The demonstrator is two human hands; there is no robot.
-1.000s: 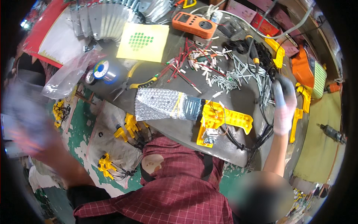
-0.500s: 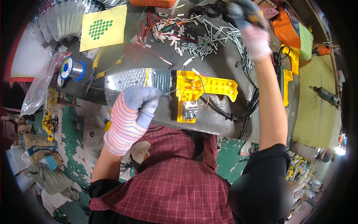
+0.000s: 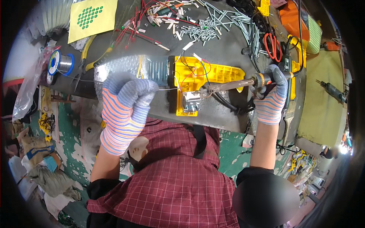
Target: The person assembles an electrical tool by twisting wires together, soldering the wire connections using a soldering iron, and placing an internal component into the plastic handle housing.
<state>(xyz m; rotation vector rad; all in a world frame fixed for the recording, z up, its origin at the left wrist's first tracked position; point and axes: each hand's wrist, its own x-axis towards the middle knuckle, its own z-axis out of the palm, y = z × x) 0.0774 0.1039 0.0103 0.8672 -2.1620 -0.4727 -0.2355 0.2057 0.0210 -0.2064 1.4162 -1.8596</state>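
My right hand [image 3: 270,91], in a striped knit glove, grips a soldering iron [image 3: 235,84] whose tip points left, close over a small silvery part [image 3: 191,103]. That part sits in the lower end of a yellow plastic housing [image 3: 224,74], from which thin red, blue and dark wires rise. Between the fingers of my gloved left hand [image 3: 127,102] a thin solder wire [image 3: 165,89] is pinched, its free end reaching the housing's edge. The wire trails back toward a blue-rimmed solder spool [image 3: 61,64]. Whether iron tip and solder touch is too small to tell.
Screws [image 3: 201,33], white-sleeved pieces and red wires lie across the back of the bench. Bubble wrap [image 3: 114,70] is under the housing's left end. Yellow-handled cutters [image 3: 86,53] lie near the spool; red-handled scissors [image 3: 273,47] lie at the right, beside black cables.
My right hand has come down from the far right of the bench and now holds the soldering iron over the housing. My left hand keeps its pinch on the solder wire.
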